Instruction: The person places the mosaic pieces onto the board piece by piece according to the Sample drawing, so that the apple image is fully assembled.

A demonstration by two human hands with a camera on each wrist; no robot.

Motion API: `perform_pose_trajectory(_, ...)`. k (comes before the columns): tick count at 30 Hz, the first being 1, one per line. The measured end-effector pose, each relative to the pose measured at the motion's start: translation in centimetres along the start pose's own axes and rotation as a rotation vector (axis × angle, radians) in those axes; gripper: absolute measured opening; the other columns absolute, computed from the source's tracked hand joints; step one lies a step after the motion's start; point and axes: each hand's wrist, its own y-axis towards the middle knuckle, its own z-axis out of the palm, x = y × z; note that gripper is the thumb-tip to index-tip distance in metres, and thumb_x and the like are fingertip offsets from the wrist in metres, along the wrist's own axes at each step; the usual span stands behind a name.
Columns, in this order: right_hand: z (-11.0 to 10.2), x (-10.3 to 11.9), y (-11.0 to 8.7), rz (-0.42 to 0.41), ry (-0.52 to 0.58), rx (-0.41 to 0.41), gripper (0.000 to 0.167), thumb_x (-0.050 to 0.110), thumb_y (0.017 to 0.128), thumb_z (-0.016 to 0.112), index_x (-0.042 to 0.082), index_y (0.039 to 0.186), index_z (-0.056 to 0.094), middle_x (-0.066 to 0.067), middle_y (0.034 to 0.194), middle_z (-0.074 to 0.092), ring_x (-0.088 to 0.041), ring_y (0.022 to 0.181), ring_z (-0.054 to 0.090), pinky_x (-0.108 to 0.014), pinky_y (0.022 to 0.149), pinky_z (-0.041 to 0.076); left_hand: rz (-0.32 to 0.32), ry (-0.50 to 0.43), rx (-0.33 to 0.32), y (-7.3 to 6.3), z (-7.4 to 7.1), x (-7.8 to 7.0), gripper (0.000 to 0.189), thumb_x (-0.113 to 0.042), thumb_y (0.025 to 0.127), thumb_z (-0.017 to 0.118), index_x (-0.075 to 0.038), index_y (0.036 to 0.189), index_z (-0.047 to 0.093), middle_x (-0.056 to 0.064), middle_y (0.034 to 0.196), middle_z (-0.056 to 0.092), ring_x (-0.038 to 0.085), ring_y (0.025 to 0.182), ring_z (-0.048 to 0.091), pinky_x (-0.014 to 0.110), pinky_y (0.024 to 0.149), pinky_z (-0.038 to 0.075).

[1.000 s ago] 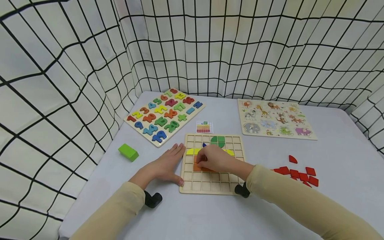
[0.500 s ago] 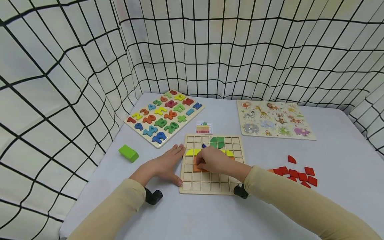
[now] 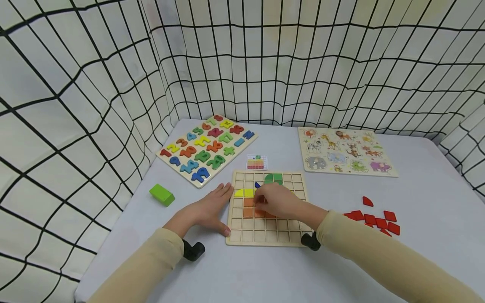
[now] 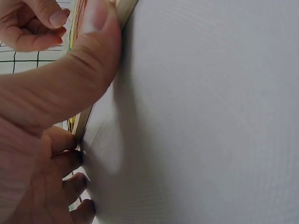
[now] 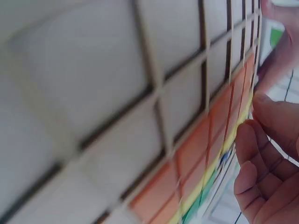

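Note:
A wooden grid board (image 3: 254, 237) lies in front of me, with orange square tiles (image 3: 248, 212), a row of yellow tiles (image 3: 244, 192), green tiles (image 3: 274, 178) and a small blue piece (image 3: 257, 185) on it. My left hand (image 3: 206, 210) rests at the board's left edge, fingers extended, thumb touching the rim (image 4: 122, 14). Over the orange tiles is my right hand (image 3: 280, 201), its fingers curled and thumb close to the index finger. No tile shows between its fingertips in the right wrist view. This hand hides part of the yellow and orange rows.
Loose red tiles (image 3: 380, 222) lie to the right. A small pattern card (image 3: 257, 162) sits behind the board. Farther back are a number puzzle (image 3: 204, 147) and an animal puzzle (image 3: 346, 151). A green block (image 3: 162, 195) is at left; black netting (image 3: 261, 84) surrounds the table.
My right hand has shifted slightly to the right, uncovering more of the orange and yellow tiles at the left of their rows. The left hand stays at the board's edge.

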Motion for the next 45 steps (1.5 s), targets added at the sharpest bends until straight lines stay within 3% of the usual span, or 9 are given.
perform_pose_trajectory(7,-3.0,-4.6,-2.9,0.085,0.042,-0.045,0.008,0.012,0.093,0.075,0.01,0.1,0.077,0.001,0.09,0.072,-0.012,0.081,0.061,-0.027,0.073,0.055,-0.002,0.006,-0.006,0.0,0.2,-0.1,0.125,-0.041,0.074,0.092,0.006,0.161,0.015,0.022,0.172,0.009,0.041,0.16,0.002,0.053,0.13,0.013)
perform_pose_trajectory(14,-6.0,-10.0,-7.3,0.155,0.056,-0.114,0.013,0.008,0.093,0.074,0.004,0.105,0.075,-0.004,0.094,0.072,-0.017,0.085,0.06,-0.03,0.075,0.055,-0.009,0.009,0.004,0.1,0.1,-0.1,0.125,-0.041,0.075,0.091,0.004,0.162,0.013,0.021,0.172,0.007,0.04,0.16,0.0,0.053,0.131,0.011)
perform_pose_trajectory(23,-6.4,-15.0,-12.8,0.198,0.066,-0.017,0.022,0.011,0.092,0.075,0.006,0.113,0.076,-0.004,0.104,0.076,-0.017,0.094,0.065,-0.024,0.078,0.058,-0.016,0.018,0.006,0.3,0.1,0.0,0.126,-0.043,0.074,0.091,0.004,0.162,0.013,0.021,0.172,0.007,0.041,0.16,0.0,0.053,0.131,0.012)
perform_pose_trajectory(28,-5.5,-15.6,-14.2,0.192,0.099,0.029,0.019,0.017,0.091,0.078,0.012,0.109,0.078,0.0,0.105,0.074,-0.017,0.097,0.062,-0.019,0.073,0.056,-0.015,0.012,0.007,0.4,0.1,0.0,0.127,-0.043,0.074,0.091,0.004,0.162,0.013,0.021,0.172,0.006,0.041,0.16,0.0,0.054,0.13,0.012)
perform_pose_trajectory(33,-4.8,-15.0,-14.3,0.186,0.093,0.046,0.018,0.022,0.088,0.081,0.016,0.104,0.078,0.004,0.102,0.071,-0.017,0.099,0.059,-0.02,0.075,0.055,-0.006,0.004,0.005,0.3,0.2,0.0,0.126,-0.042,0.074,0.091,0.005,0.161,0.013,0.023,0.171,0.006,0.042,0.16,0.0,0.055,0.13,0.012)
perform_pose_trajectory(40,-4.4,-14.2,-14.0,0.207,0.079,0.022,0.015,0.016,0.086,0.083,0.015,0.095,0.07,0.004,0.094,0.067,-0.018,0.095,0.059,-0.03,0.077,0.061,0.005,-0.002,-0.002,0.2,0.2,0.0,0.125,-0.041,0.074,0.092,0.007,0.161,0.015,0.024,0.171,0.008,0.043,0.159,0.002,0.056,0.13,0.013)
perform_pose_trajectory(45,-4.6,-13.6,-12.9,0.173,0.065,-0.046,0.016,0.013,0.087,0.081,0.017,0.089,0.066,0.007,0.085,0.063,-0.014,0.085,0.057,-0.022,0.072,0.055,0.002,0.002,-0.003,0.2,0.1,0.0,0.125,-0.041,0.074,0.091,0.006,0.161,0.015,0.022,0.171,0.008,0.042,0.16,0.002,0.055,0.13,0.012)
